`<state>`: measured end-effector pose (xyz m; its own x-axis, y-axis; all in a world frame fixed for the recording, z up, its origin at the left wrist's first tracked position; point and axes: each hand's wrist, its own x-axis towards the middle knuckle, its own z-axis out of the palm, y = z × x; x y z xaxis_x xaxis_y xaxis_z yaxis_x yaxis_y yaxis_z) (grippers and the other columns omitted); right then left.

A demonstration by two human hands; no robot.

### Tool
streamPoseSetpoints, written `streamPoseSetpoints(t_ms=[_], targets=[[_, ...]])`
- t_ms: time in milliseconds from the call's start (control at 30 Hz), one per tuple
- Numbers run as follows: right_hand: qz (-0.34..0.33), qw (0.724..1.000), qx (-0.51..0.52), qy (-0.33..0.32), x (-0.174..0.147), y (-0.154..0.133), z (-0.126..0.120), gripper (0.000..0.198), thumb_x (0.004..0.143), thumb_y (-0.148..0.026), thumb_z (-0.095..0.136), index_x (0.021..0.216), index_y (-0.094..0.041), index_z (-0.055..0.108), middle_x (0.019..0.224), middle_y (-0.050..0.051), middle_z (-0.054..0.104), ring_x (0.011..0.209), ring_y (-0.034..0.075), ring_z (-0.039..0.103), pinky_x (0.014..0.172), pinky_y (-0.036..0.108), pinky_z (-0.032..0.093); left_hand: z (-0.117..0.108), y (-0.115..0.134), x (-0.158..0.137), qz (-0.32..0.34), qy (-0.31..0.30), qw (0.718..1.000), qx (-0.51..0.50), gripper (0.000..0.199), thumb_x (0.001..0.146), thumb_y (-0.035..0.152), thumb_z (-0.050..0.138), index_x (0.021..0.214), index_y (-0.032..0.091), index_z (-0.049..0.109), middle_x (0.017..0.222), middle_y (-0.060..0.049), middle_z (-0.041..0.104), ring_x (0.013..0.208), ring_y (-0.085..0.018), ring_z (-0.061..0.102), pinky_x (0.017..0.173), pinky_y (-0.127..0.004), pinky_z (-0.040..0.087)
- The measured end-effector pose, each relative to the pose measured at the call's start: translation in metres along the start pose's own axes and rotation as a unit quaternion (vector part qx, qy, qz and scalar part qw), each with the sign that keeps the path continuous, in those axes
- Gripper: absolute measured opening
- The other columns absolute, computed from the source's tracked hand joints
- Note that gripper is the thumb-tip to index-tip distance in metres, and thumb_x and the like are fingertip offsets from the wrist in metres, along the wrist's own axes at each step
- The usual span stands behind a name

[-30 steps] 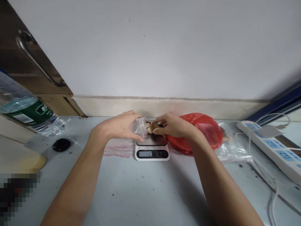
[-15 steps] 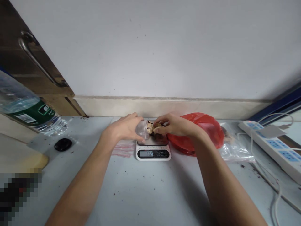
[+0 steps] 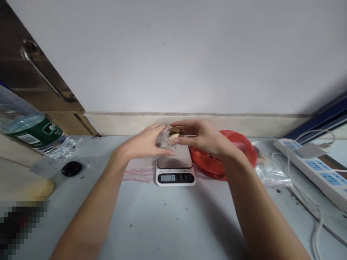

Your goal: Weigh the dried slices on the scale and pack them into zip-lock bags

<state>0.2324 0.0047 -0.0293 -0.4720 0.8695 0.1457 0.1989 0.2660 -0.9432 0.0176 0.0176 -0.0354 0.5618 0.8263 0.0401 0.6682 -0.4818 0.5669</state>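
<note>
My left hand [image 3: 143,142] grips a small clear zip bag [image 3: 163,139] between thumb and fingers, holding its mouth towards the right. At that mouth my right hand [image 3: 206,137] has its fingers closed round brown and cream pieces [image 3: 175,133] that look like dried mushrooms. Both hands are just above a white digital kitchen scale [image 3: 175,160]. Its steel plate is bare where it shows, and the display has small digits. Beside the scale on the left lie flat zip bags with red strips [image 3: 138,174]. A red plastic bag [image 3: 240,148] lies under my right forearm.
A large water bottle [image 3: 35,130] and a black oval object [image 3: 72,168] are on the left. Clear plastic packaging [image 3: 271,173], a white power strip [image 3: 311,166] and loose cables [image 3: 306,202] lie to the right. The wall [image 3: 189,65] rises behind the scale.
The mushroom pieces have come up off the scale plate to the bag's mouth in my right hand. The bag has tilted up with my left hand. The display digits have changed.
</note>
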Motion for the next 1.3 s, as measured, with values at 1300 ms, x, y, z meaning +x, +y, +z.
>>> streamPoseSetpoints(t_ms=[1300], targets=[[-0.11,0.966,-0.204,0.113,-0.014,-0.035,0.011,0.016,0.087,-0.028,0.067,0.075,-0.018,0.068,0.074,0.002,0.07,0.073,0.017,0.063,0.071,0.031,0.048,-0.019,0.042,-0.021,0.163,0.212,0.964,0.008,0.012,0.09,0.018,0.056,0.08,0.02,0.063,0.076,0.002,0.068,0.067,-0.012,0.059,0.058,-0.023,0.043]])
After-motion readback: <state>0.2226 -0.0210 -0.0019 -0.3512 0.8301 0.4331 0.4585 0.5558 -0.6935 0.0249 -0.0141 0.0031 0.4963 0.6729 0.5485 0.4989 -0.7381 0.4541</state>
